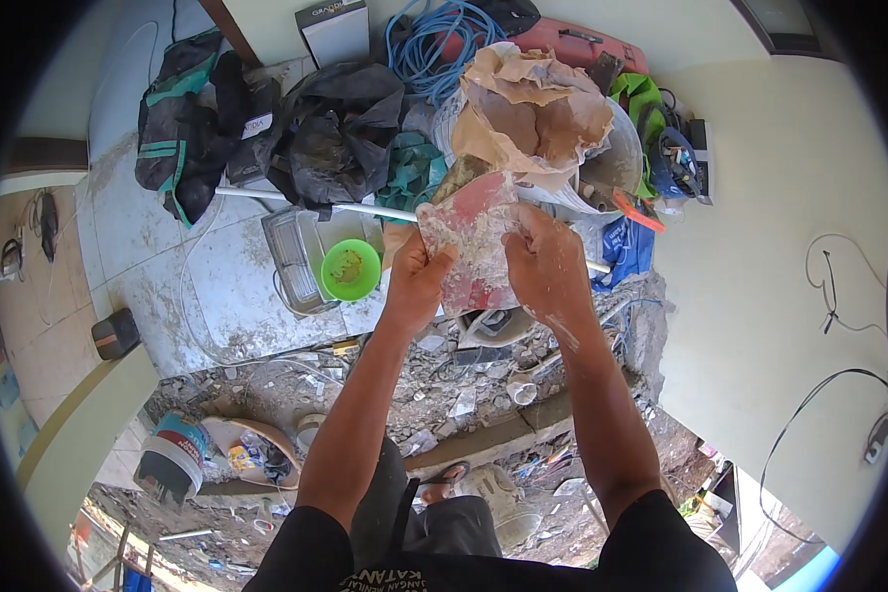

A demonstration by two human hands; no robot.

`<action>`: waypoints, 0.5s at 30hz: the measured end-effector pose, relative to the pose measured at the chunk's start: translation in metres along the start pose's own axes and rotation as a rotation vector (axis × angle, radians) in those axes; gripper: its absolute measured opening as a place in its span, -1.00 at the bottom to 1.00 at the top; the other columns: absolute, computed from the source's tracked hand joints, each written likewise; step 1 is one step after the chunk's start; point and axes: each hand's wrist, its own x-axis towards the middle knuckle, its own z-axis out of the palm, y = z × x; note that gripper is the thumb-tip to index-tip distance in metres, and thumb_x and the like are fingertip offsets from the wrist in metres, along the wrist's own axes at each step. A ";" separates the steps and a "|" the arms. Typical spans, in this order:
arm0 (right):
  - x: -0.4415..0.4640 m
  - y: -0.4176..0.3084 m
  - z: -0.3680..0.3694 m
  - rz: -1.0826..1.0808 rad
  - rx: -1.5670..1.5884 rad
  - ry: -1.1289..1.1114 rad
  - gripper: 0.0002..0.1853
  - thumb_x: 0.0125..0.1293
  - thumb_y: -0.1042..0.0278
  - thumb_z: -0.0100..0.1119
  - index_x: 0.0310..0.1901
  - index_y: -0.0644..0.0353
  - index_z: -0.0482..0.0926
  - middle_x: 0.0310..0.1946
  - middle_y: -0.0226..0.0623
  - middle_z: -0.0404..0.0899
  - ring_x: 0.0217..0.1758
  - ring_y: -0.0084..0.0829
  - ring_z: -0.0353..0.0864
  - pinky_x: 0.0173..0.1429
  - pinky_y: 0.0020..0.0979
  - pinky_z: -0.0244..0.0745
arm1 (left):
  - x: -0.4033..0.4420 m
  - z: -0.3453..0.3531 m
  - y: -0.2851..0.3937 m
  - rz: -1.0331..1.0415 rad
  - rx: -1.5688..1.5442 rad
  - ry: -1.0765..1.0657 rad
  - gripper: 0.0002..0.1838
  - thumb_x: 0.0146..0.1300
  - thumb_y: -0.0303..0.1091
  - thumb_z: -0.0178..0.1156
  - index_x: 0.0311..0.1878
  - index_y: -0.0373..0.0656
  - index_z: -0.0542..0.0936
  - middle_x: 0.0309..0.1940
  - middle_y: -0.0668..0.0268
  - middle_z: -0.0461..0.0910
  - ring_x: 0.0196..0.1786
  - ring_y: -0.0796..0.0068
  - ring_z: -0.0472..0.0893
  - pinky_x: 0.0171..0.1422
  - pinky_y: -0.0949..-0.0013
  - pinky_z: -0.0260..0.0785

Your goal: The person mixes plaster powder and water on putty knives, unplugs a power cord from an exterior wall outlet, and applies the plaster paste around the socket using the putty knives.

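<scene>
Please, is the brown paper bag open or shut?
Open: the crumpled rim of the brown paper bag is spread, and its inside shows.

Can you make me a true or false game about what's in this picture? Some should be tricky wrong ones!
1. The left hand and the right hand both hold the red board. True.
2. Both hands wear gloves. False: they are bare.
3. The green bowl is to the left of the board. True.
4. The blue rope is stretched out straight. False: it is in loops.
5. The sleeves are yellow. False: they are black.
</scene>
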 end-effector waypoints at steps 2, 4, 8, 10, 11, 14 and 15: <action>-0.002 -0.001 -0.001 -0.015 0.032 0.013 -0.75 0.09 0.57 0.06 -0.15 0.30 0.52 -0.42 0.03 0.56 -0.33 0.06 0.56 -0.21 -0.15 0.42 | 0.002 -0.001 0.000 -0.006 -0.007 -0.004 -0.68 0.34 -0.47 0.04 0.14 -0.29 0.42 0.01 0.25 0.56 0.01 0.52 0.56 0.12 0.38 0.39; -0.005 -0.001 -0.001 -0.035 0.063 0.033 -0.72 0.09 0.59 0.03 -0.11 0.30 0.49 -0.43 0.04 0.55 -0.33 0.07 0.55 -0.21 -0.15 0.42 | 0.001 0.000 0.001 0.017 -0.019 -0.006 -0.68 0.34 -0.47 0.05 0.14 -0.29 0.42 0.01 0.24 0.56 0.01 0.51 0.56 0.13 0.36 0.39; -0.007 0.001 0.002 -0.082 0.010 -0.003 -0.72 0.12 0.59 0.05 -0.09 0.30 0.50 -0.38 0.05 0.57 -0.31 0.08 0.58 -0.23 -0.16 0.45 | 0.004 -0.002 0.001 -0.001 -0.012 -0.008 -0.67 0.33 -0.46 0.06 0.14 -0.29 0.42 0.01 0.24 0.56 0.02 0.51 0.56 0.13 0.35 0.39; -0.006 0.003 0.003 -0.055 0.000 -0.021 -0.74 0.13 0.58 0.06 -0.10 0.30 0.51 -0.36 0.04 0.59 -0.30 0.08 0.60 -0.23 -0.17 0.47 | 0.002 -0.002 0.002 -0.008 -0.009 -0.010 -0.67 0.33 -0.46 0.06 0.15 -0.29 0.41 0.01 0.24 0.56 0.02 0.50 0.56 0.14 0.35 0.39; -0.004 0.008 0.005 -0.212 0.010 0.031 -0.74 0.12 0.57 0.09 -0.11 0.30 0.53 -0.30 0.05 0.60 -0.27 0.07 0.60 -0.19 -0.15 0.49 | 0.002 -0.002 0.003 -0.007 -0.007 -0.013 -0.67 0.33 -0.46 0.06 0.15 -0.29 0.41 0.01 0.24 0.56 0.02 0.50 0.56 0.14 0.35 0.39; -0.008 0.006 0.004 -0.268 0.028 0.067 -0.76 0.10 0.57 0.11 -0.15 0.30 0.57 -0.23 0.03 0.62 -0.20 0.02 0.62 -0.13 -0.15 0.52 | -0.001 0.001 0.005 -0.012 0.019 -0.030 -0.67 0.34 -0.47 0.04 0.16 -0.30 0.40 0.01 0.24 0.56 0.01 0.50 0.57 0.14 0.35 0.39; -0.008 0.003 0.000 -0.168 0.037 0.047 -0.78 0.09 0.59 0.11 -0.18 0.30 0.59 -0.22 0.00 0.63 -0.17 -0.01 0.63 -0.11 -0.18 0.53 | -0.001 0.004 0.007 -0.027 0.015 -0.032 -0.66 0.34 -0.47 0.04 0.16 -0.30 0.40 0.02 0.23 0.56 0.02 0.49 0.57 0.15 0.35 0.39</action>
